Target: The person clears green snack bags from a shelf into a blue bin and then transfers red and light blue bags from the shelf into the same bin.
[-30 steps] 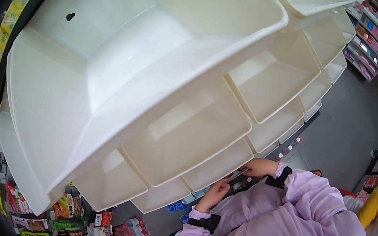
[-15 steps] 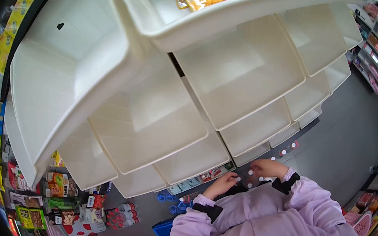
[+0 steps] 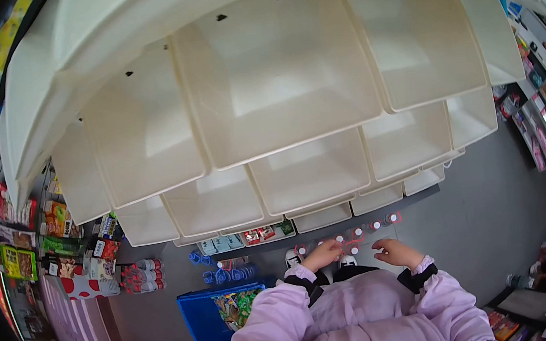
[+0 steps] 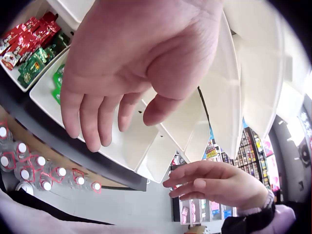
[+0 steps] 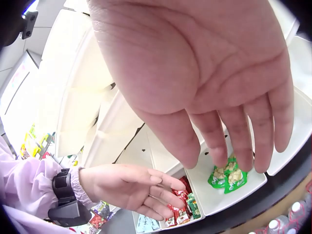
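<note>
My left hand [image 3: 324,254] and right hand [image 3: 395,252] hover apart in front of the person's body, palms bare with nothing held. Loosely bent fingers hang down from the left hand in the left wrist view, while the right hand [image 4: 224,183] reaches in from the side. The right wrist view shows the right palm [image 5: 204,63] large and its fingers extended. Behind those fingertips, green snack packets [image 5: 228,179] lie in a white bin [image 5: 209,195]. Red packets [image 4: 31,36] fill part of a neighbouring bin, with dark green packets [image 4: 39,63] beside them.
Tiers of white bins [image 3: 276,88] rise ahead. White-capped bottles [image 4: 41,170] stand on the floor along the shelf base. At the left are a blue basket [image 3: 200,322] holding green bags [image 3: 238,304], red-capped bottles [image 3: 141,276] and hanging snack bags [image 3: 18,262].
The head view has swung over the bins and floor, bringing the blue basket and shoes into sight. The hands have moved farther apart. A yellow-orange bag in an upper bin has left the view.
</note>
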The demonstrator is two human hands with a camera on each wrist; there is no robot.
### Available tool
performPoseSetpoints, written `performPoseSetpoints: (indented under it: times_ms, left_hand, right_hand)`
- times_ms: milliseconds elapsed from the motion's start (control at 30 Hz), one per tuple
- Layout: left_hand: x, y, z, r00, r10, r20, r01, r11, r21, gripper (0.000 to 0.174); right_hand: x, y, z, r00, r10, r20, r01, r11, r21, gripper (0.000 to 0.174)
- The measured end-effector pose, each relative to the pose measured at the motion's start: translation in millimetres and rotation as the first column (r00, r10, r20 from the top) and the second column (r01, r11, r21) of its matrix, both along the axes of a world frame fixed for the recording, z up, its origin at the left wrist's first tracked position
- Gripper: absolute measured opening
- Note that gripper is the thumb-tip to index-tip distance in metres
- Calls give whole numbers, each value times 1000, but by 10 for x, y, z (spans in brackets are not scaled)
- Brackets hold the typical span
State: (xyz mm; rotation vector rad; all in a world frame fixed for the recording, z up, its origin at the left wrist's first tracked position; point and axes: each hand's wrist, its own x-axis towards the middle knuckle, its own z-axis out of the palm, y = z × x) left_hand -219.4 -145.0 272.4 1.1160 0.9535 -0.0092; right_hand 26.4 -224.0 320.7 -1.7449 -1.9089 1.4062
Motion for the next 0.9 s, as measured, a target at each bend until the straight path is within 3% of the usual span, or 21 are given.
performPoseSetpoints:
  times_ms: [133,233,367,567,700,767,800,867,900]
  left_hand:
    - [208,-279,-198,985,165,-43,-167,985,-36,31]
    - [209,-429,-293,962,244,-121,-262,951,-164,32]
    - [132,-536,-449,954,238,-182,-278,929,-242,29]
    - [11,-431,-831,914,313,-257,-377,890,-256,29]
    - [78,-103,-987,874,430,-226,-473,861,-188,30]
    - [48,78,-1196,834,537,-130,-552,819,-159,30]
    - [74,164,-1259,822,559,-108,-569,813,-125,31]
    - [72,376,-1369,785,610,-111,-618,785,-55,34]
    - [75,471,-1446,769,633,-86,-639,767,-65,36]
  right_hand:
    - [104,-134,-71,998,41,44,-40,999,-28,33]
    - [78,-209,-313,999,43,25,-42,998,-54,32]
    - [-62,-184,-590,998,53,27,-48,989,-139,30]
    - [-376,-39,-1025,1000,-14,-19,13,998,-63,21]
    - [-644,182,-1480,979,-177,-96,176,984,-22,22]
    - [-786,312,-1678,923,-361,-132,376,920,113,25]
    - [-737,442,-1532,900,-411,-145,414,910,-10,28]
    - [-983,587,-1982,774,-550,-313,596,800,67,30]
    - [-971,724,-1953,755,-571,-323,606,795,13,31]
